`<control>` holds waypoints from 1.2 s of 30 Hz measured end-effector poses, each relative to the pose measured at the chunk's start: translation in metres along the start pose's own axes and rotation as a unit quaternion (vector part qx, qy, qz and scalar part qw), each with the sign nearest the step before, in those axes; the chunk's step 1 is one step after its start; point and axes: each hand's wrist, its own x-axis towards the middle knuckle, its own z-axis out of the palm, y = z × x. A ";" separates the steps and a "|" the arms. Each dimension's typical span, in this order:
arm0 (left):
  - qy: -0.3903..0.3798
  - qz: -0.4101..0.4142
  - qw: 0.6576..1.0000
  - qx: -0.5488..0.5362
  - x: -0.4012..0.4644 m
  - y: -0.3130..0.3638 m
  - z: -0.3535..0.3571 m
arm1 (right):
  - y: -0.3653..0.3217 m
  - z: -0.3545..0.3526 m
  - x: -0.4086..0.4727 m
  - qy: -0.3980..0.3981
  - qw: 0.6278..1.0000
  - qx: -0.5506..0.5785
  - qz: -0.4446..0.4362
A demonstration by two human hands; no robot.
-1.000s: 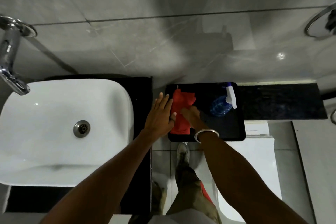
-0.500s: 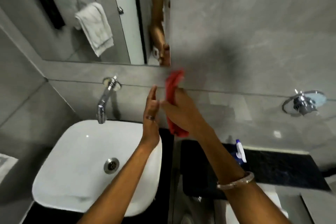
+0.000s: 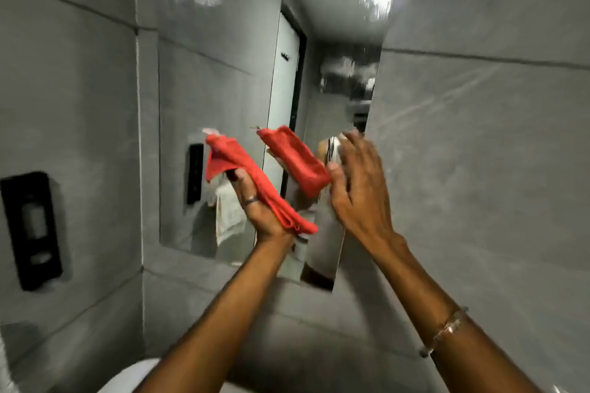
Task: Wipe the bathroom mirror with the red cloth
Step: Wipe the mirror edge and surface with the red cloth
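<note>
my left hand [image 3: 265,207] fingers pinch the red cloth [image 3: 252,182], raised before the mirror [image 3: 230,99] ready to wipe; my right hand [image 3: 357,188] fingers spread, apparently to fold it.

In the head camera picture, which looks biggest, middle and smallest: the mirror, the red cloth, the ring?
1. Mirror, biggest by far.
2. Red cloth, held in the left hand; being nearer makes it look larger.
3. Ring, tiny.

No readable text, label or number shows anywhere (the whole view is motion-blurred).
</note>
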 end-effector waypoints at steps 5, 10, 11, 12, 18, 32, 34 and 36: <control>-0.003 0.136 0.987 0.087 0.047 -0.001 0.105 | 0.014 -0.056 0.109 0.090 0.977 -0.163 -0.099; -0.081 0.204 0.892 0.395 0.120 -0.032 0.158 | 0.034 -0.091 0.191 0.104 0.946 -0.276 -0.136; -0.094 0.234 0.853 0.457 0.134 -0.039 0.170 | 0.040 -0.094 0.198 0.110 0.943 -0.288 -0.125; -0.104 0.268 0.810 0.512 0.145 -0.044 0.181 | 0.047 -0.095 0.204 0.120 0.941 -0.298 -0.108; -0.064 0.350 0.713 0.604 0.157 -0.054 0.212 | 0.066 -0.088 0.208 0.150 0.930 -0.326 -0.082; -0.270 0.419 0.576 0.648 0.122 -0.065 0.191 | 0.079 -0.083 0.196 0.142 0.931 -0.323 -0.090; -0.255 0.402 0.587 0.654 0.126 -0.063 0.181 | 0.079 -0.082 0.194 0.141 0.932 -0.322 -0.090; -0.240 0.405 0.594 0.652 0.129 -0.063 0.189 | 0.080 -0.084 0.195 0.141 0.932 -0.322 -0.091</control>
